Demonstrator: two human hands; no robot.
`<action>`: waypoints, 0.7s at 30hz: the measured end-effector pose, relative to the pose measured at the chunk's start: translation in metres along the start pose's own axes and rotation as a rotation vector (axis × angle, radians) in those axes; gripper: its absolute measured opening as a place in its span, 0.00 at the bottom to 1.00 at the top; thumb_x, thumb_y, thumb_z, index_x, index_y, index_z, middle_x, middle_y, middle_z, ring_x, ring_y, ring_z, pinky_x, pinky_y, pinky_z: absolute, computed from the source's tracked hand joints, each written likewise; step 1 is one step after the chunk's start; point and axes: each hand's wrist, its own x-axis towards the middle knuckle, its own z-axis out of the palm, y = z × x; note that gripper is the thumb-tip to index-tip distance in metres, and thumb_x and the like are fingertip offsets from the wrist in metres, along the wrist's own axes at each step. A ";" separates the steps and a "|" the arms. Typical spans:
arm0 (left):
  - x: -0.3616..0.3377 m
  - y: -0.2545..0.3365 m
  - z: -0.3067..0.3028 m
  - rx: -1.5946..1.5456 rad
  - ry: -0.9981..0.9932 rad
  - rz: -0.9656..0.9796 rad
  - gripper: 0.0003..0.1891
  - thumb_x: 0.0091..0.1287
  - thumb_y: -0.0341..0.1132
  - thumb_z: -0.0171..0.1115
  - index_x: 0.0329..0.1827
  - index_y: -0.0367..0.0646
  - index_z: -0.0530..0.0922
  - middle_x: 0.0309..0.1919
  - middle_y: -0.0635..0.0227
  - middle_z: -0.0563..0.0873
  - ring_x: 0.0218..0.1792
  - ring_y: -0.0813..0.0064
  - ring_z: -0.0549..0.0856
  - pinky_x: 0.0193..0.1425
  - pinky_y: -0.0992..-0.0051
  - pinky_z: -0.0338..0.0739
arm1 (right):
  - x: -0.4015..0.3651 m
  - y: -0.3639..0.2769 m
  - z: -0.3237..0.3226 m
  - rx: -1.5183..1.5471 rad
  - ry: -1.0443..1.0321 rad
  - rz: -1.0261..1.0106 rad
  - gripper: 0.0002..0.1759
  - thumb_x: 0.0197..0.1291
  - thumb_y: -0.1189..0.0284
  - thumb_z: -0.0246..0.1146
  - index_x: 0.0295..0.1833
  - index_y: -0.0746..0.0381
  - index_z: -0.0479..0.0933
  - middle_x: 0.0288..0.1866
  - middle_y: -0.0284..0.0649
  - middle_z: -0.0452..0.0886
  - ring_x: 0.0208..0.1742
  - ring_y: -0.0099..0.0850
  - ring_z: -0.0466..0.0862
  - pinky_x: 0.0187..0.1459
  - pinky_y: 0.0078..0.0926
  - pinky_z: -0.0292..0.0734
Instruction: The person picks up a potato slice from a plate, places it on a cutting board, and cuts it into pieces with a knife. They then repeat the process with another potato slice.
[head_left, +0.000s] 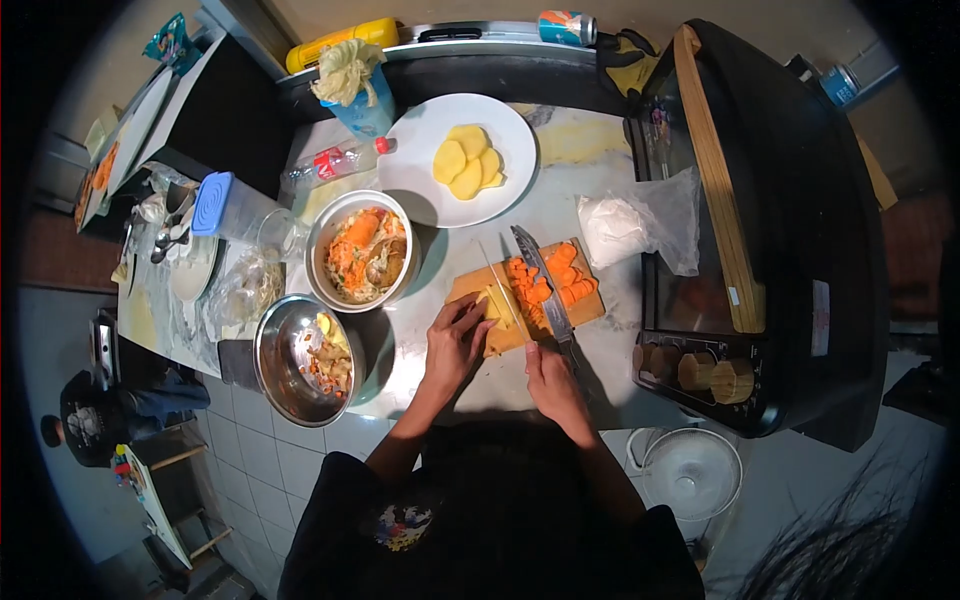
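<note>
One left hand [453, 343]: yellow potato slices [494, 308] pinched.
Right hand [552, 377]: slim steel knife [505, 290] clenched.
Brown wooden board [468, 284]: orange carrot pieces [567, 277] carried.

No wording, brand or number is reading clearly. The red label on the plastic bottle [350, 160] is showing pale, illegible marks. The can [567, 28] on the ledge is carrying unreadable print. The black oven [790, 240] is bearing a pale side sticker and panel markings, both too small to read.
</note>
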 end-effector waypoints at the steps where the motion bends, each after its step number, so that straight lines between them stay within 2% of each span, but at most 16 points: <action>1: -0.001 0.000 0.000 0.002 0.005 -0.004 0.16 0.58 0.28 0.70 0.50 0.38 0.84 0.49 0.55 0.84 0.47 0.58 0.84 0.52 0.66 0.81 | -0.001 -0.007 -0.003 0.002 0.008 0.021 0.31 0.75 0.57 0.40 0.32 0.72 0.76 0.29 0.64 0.77 0.39 0.63 0.78 0.40 0.54 0.71; 7: -0.004 -0.003 0.003 0.023 0.027 0.036 0.14 0.59 0.29 0.69 0.49 0.38 0.84 0.48 0.55 0.84 0.46 0.58 0.84 0.50 0.66 0.81 | -0.006 -0.002 0.009 -0.045 -0.009 0.055 0.33 0.75 0.56 0.38 0.32 0.72 0.76 0.32 0.65 0.77 0.40 0.64 0.78 0.41 0.54 0.71; 12: -0.002 -0.001 -0.002 0.060 -0.006 0.038 0.13 0.58 0.27 0.68 0.47 0.44 0.86 0.49 0.57 0.84 0.46 0.58 0.86 0.51 0.66 0.82 | -0.009 -0.006 0.013 -0.069 -0.006 0.017 0.34 0.75 0.55 0.37 0.33 0.73 0.76 0.32 0.66 0.78 0.41 0.64 0.78 0.41 0.55 0.71; 21: -0.002 -0.004 0.001 0.063 0.003 0.055 0.13 0.57 0.25 0.69 0.46 0.42 0.86 0.49 0.58 0.85 0.45 0.59 0.86 0.49 0.66 0.82 | -0.007 -0.008 0.018 -0.033 -0.009 0.038 0.32 0.75 0.56 0.39 0.35 0.73 0.76 0.33 0.67 0.78 0.41 0.64 0.78 0.42 0.55 0.72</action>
